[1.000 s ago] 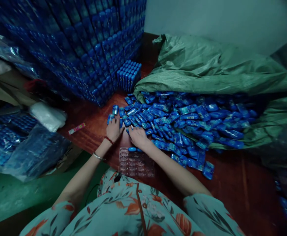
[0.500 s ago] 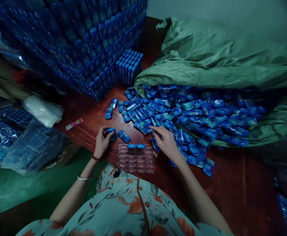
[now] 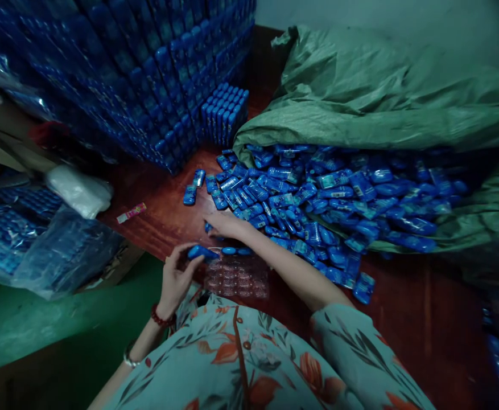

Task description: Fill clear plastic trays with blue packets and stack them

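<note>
Pinching a blue packet lengthwise, pointing rightward at the tray, left hand; right hand covers another, grip unclear.

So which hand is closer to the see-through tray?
Left. The left hand holds a blue packet right at the clear tray's edge; the right hand rests further up, on another packet.

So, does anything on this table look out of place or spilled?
Yes. A pink wrapper lies alone on the wooden table, the only thing not blue. Blue packets spill loosely from the open green sack, unlike the neat stacks behind.
</note>
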`<act>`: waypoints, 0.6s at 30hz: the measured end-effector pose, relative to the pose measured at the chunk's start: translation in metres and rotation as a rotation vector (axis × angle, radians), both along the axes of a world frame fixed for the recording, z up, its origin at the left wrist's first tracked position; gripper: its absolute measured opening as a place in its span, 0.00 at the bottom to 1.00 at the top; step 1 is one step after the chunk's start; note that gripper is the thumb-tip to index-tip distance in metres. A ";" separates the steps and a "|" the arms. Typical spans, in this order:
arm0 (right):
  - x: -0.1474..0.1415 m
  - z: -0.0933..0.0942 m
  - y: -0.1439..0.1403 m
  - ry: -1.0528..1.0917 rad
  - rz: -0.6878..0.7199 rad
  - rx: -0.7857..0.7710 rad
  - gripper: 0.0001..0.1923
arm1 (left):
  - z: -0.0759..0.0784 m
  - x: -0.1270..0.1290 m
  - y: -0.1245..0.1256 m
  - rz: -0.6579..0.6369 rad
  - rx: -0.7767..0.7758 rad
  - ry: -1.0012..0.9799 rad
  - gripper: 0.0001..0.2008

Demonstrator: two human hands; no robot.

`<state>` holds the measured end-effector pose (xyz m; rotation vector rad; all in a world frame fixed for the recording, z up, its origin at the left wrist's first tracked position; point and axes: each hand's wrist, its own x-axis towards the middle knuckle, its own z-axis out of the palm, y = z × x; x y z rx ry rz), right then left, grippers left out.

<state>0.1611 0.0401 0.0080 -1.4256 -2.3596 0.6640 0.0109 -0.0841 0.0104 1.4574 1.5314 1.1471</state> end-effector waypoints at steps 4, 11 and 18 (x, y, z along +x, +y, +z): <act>0.054 0.025 -0.023 0.140 0.014 -0.014 0.12 | -0.010 0.011 -0.015 -0.314 0.180 0.179 0.10; 0.109 0.018 -0.132 0.581 -0.384 -0.138 0.12 | -0.033 0.011 0.004 -0.581 0.438 0.532 0.16; 0.079 -0.029 -0.159 0.289 -0.191 0.271 0.15 | -0.025 0.004 0.018 -0.739 0.524 0.566 0.15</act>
